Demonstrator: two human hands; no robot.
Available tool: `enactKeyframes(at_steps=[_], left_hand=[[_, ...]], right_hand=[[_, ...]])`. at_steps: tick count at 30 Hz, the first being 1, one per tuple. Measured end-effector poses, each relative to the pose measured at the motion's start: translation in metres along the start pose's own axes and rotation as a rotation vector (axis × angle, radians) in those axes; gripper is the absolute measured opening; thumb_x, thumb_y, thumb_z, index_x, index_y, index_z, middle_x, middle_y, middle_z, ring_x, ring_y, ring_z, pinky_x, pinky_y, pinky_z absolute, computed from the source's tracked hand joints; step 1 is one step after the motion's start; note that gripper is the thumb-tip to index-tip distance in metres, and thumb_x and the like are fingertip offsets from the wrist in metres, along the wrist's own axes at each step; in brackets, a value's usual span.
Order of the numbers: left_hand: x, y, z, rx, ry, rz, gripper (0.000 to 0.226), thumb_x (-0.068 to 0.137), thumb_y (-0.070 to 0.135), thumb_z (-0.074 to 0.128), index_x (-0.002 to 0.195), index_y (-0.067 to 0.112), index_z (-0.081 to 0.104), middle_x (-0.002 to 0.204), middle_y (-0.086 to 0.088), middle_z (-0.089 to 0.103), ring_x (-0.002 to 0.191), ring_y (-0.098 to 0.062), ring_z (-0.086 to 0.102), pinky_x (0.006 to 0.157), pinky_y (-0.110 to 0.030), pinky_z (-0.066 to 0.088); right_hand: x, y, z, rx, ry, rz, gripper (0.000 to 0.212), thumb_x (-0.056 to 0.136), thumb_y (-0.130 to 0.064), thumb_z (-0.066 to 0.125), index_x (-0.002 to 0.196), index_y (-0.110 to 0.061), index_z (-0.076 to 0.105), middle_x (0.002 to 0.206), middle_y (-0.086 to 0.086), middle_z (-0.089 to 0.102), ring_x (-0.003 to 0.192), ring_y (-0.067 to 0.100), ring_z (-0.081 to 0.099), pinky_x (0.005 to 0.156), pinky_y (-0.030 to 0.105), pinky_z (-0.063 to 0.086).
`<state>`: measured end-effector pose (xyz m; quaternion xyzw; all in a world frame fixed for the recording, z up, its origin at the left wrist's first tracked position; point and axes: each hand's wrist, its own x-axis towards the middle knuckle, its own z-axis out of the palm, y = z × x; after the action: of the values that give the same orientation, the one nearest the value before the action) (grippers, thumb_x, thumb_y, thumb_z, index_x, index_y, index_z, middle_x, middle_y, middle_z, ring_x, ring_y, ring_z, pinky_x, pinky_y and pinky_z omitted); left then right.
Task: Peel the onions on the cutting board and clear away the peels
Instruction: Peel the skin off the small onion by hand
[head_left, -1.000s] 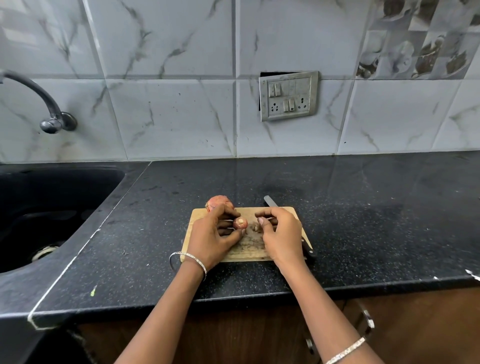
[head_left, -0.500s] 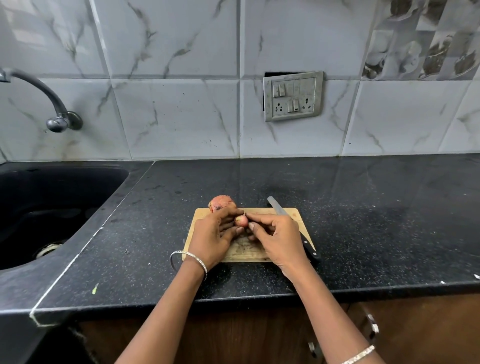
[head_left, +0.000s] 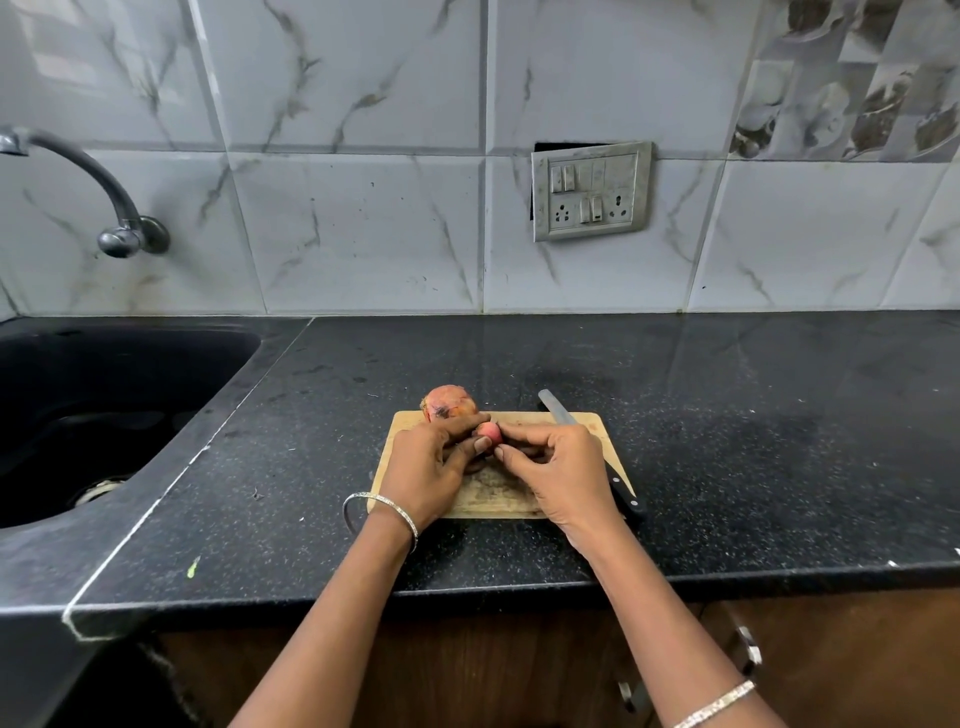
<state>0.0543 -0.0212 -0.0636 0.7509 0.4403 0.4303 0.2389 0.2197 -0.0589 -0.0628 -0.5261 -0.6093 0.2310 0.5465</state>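
A wooden cutting board (head_left: 582, 423) lies on the black counter. My left hand (head_left: 428, 467) grips a small pinkish onion (head_left: 488, 431) just above the board, fingers curled round it. My right hand (head_left: 558, 470) meets it from the right, its fingertips pinching at the small onion's side. A larger onion (head_left: 449, 402) in its papery skin sits at the board's far left corner. A knife lies along the board's right side, its blade (head_left: 558, 408) pointing away and its black handle (head_left: 626, 496) partly under my right hand.
A black sink (head_left: 104, 405) with a curved tap (head_left: 111, 208) is on the left. A switch and socket plate (head_left: 592, 189) is on the tiled wall behind. The counter's front edge (head_left: 519, 590) runs just below my wrists, with cabinet handles (head_left: 748, 660) beneath.
My hands have come together over the board; my right fingertips moved in from beside the small onion and now pinch it. The view shifted slightly.
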Motion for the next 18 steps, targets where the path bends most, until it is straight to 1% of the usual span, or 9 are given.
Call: enactKeyframes(at_steps=[2,5,7,10,11,12,14,15,18], left_hand=[[-0.0003,0.0018,-0.0004,0.012,0.003,0.001,0.031,0.095,0.023,0.069,0.126,0.021,0.071,0.121,0.002,0.073,0.115,-0.006,0.065,0.1,-0.016,0.048],[-0.0007,0.0052,-0.0021,0.05,0.02,0.0,0.031,0.096,0.026,0.067,0.126,0.02,0.071,0.121,0.001,0.073,0.111,0.001,0.059,0.086,0.005,0.036],[-0.0015,0.0058,-0.0023,0.047,0.025,-0.009,0.03,0.096,0.027,0.067,0.125,0.019,0.072,0.118,0.0,0.074,0.107,0.001,0.059,0.081,0.007,0.036],[-0.0017,0.0053,-0.0009,0.038,0.017,-0.01,0.029,0.096,0.028,0.068,0.124,0.02,0.073,0.115,0.003,0.075,0.105,-0.001,0.063,0.081,0.005,0.039],[-0.0012,0.005,-0.0008,0.024,0.008,-0.011,0.029,0.095,0.028,0.068,0.123,0.021,0.073,0.114,0.005,0.074,0.104,-0.003,0.066,0.084,0.002,0.042],[-0.0007,0.0038,-0.0003,-0.007,-0.001,-0.012,0.028,0.095,0.029,0.069,0.122,0.024,0.073,0.112,0.008,0.074,0.102,-0.005,0.069,0.088,-0.006,0.049],[-0.0009,0.0017,0.0004,-0.084,-0.015,-0.024,0.024,0.093,0.03,0.07,0.117,0.029,0.074,0.107,0.006,0.077,0.098,-0.009,0.073,0.09,-0.032,0.06],[-0.0017,0.0014,0.0003,-0.105,-0.017,-0.026,0.021,0.093,0.031,0.071,0.113,0.032,0.073,0.103,0.006,0.078,0.096,-0.01,0.074,0.089,-0.039,0.061],[-0.0023,0.0005,0.0004,-0.139,-0.017,-0.037,0.018,0.089,0.039,0.071,0.107,0.041,0.073,0.099,0.007,0.078,0.095,-0.012,0.074,0.088,-0.044,0.061]], right_hand=[[-0.0003,0.0008,0.0002,0.011,0.014,0.011,0.026,0.083,-0.002,0.078,0.107,-0.011,0.078,0.096,-0.016,0.074,0.09,-0.006,0.07,0.088,0.026,0.059],[-0.0006,0.0011,0.0012,0.037,0.048,0.045,0.02,0.085,-0.004,0.077,0.103,-0.013,0.079,0.092,-0.001,0.079,0.087,0.012,0.075,0.085,0.041,0.062],[-0.0005,-0.0005,0.0009,0.031,0.079,0.056,0.017,0.085,-0.004,0.077,0.099,-0.011,0.081,0.086,0.002,0.079,0.079,0.017,0.076,0.079,0.043,0.063],[-0.0011,-0.0032,-0.0006,0.005,0.1,0.055,0.007,0.085,-0.008,0.078,0.089,-0.011,0.082,0.075,0.002,0.077,0.069,0.019,0.074,0.07,0.043,0.063],[-0.001,-0.0034,0.0002,-0.005,0.109,0.048,0.004,0.084,-0.014,0.079,0.086,-0.016,0.082,0.075,0.001,0.077,0.073,0.021,0.075,0.07,0.044,0.063],[-0.0011,-0.0031,0.0009,-0.029,0.114,0.044,0.003,0.082,-0.024,0.078,0.084,-0.022,0.081,0.078,0.001,0.077,0.082,0.024,0.075,0.072,0.045,0.062],[0.0008,0.0019,0.0026,-0.067,0.115,0.04,0.012,0.078,-0.042,0.073,0.083,-0.032,0.078,0.089,0.004,0.078,0.103,0.029,0.072,0.078,0.047,0.06],[0.0017,0.0044,0.0028,-0.094,0.111,0.033,0.013,0.078,-0.043,0.071,0.084,-0.033,0.077,0.091,0.005,0.077,0.104,0.028,0.071,0.079,0.047,0.06],[0.0002,0.0,0.0014,-0.167,0.093,0.001,0.006,0.087,-0.022,0.07,0.086,-0.019,0.076,0.078,-0.003,0.075,0.078,0.014,0.072,0.075,0.043,0.06]])
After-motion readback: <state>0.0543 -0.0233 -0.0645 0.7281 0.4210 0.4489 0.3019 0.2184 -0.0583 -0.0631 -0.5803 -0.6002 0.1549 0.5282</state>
